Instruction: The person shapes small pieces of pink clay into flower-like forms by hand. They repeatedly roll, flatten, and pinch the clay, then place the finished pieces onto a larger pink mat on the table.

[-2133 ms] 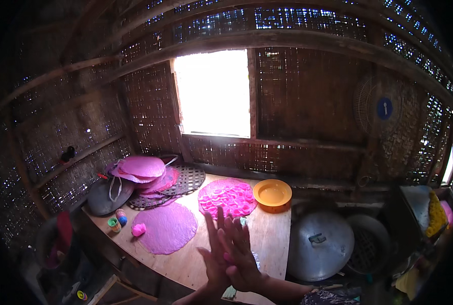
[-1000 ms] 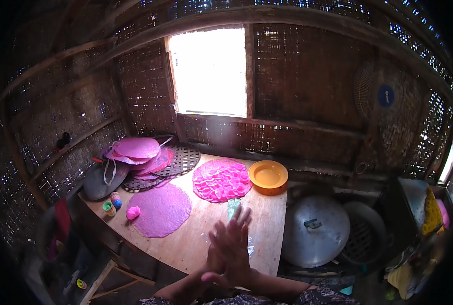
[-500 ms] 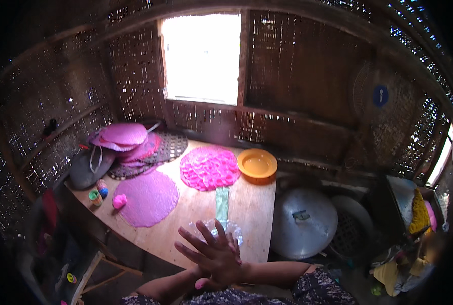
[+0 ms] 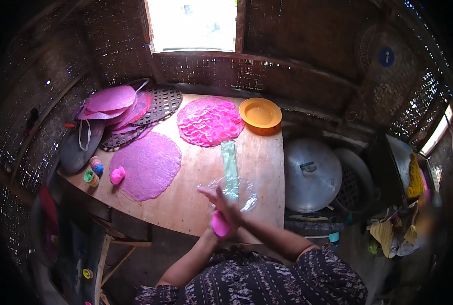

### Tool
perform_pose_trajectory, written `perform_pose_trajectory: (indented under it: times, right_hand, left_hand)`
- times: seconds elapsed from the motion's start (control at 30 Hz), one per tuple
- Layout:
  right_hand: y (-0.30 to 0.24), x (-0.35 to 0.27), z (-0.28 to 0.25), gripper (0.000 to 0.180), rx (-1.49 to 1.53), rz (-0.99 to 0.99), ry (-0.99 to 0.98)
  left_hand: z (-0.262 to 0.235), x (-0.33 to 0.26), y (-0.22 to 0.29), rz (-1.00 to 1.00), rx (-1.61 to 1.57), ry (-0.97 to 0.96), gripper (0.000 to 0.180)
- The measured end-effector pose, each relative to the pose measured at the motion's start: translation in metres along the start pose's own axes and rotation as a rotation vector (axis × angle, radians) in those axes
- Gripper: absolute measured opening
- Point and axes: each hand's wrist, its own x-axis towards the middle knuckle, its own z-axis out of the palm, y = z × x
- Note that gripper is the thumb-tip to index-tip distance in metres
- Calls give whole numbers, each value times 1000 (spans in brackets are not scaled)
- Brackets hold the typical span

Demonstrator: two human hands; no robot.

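My hands meet over the near edge of the wooden table, with a smooth pink lump (image 4: 220, 223), like dough, squeezed between the palms. On top lies my right hand (image 4: 228, 207), its fingers stretched out toward the upper left. My left hand (image 4: 211, 235) is underneath, cupping the lump, its fingers mostly hidden. Just beyond them is a crumpled clear plastic sheet (image 4: 248, 197), partly over a pale green strip (image 4: 229, 160). A flat pink round sheet (image 4: 148, 165) lies to the left, with a smaller pink lump (image 4: 117, 175) on its edge.
A round of overlapping pink pieces (image 4: 209, 122) and an orange bowl (image 4: 260, 113) stand at the table's far side. Pink discs (image 4: 109, 99) are piled on a woven tray (image 4: 166, 101). Two small cups (image 4: 91, 177) sit left; a large lidded metal pot (image 4: 312, 175) stands right.
The view has tipped downward, so the table appears higher. My right hand has turned from spread fingers to closer together, and more of the pink lump shows between the palms.
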Motion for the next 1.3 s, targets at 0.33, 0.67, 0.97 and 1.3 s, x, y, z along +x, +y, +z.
perform_pose_trajectory:
  times: [0.33,0.67,0.97,1.3]
  right_hand:
    - [21,93,-85,19,-692,-785,196]
    - [9,75,-143,16,1356,-265,-336]
    - [-7,30,-27,32,405,-571,63]
    - [-42,2,-61,37,673,-355,-590]
  left_hand:
    - [11,-47,42,-390,214,476,73]
    - [9,11,105,-299,378,418,71]
    - [2,19,93,58,243,229,62]
    - [-21,5,127,-98,425,158,42]
